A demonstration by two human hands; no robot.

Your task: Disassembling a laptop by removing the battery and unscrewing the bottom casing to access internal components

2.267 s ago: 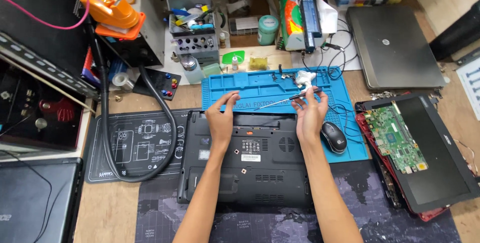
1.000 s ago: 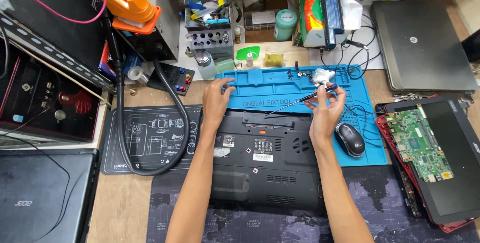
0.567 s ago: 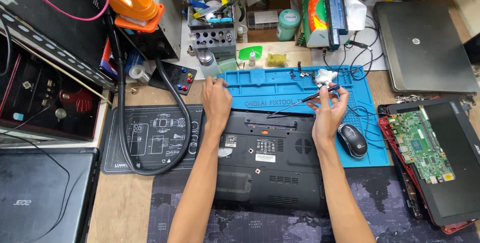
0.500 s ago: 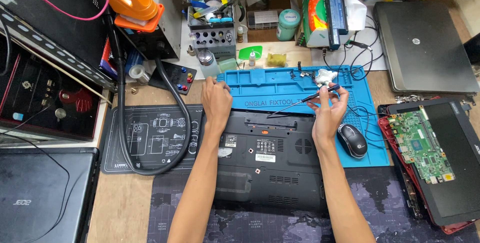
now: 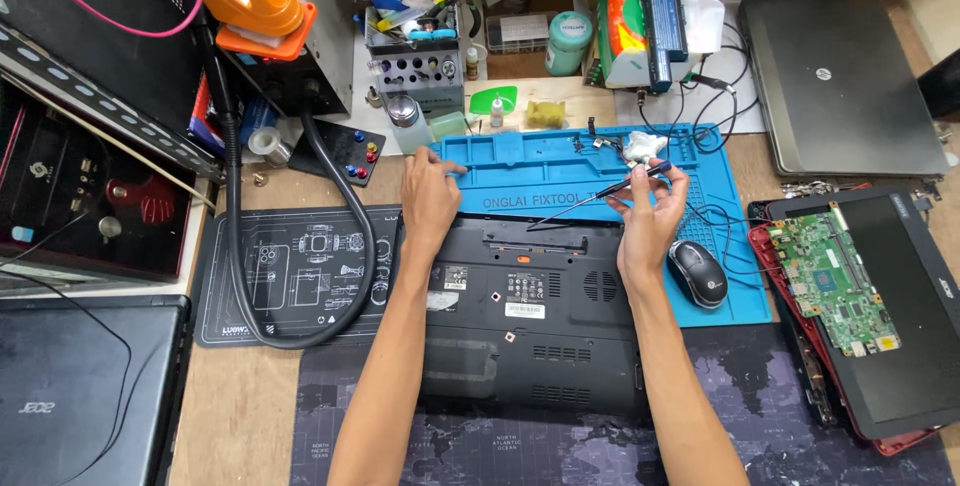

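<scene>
cluttered counter: left hand (image 5: 428, 201) flat, steadying upturned laptop (image 5: 530, 316); right hand (image 5: 650, 221) pinches screwdriver (image 5: 590, 198), tip probing its rear edge, likely unscrewing.

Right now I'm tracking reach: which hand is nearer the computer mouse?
Right. The right hand is just left of the computer mouse; the left hand rests far across the laptop.
</scene>
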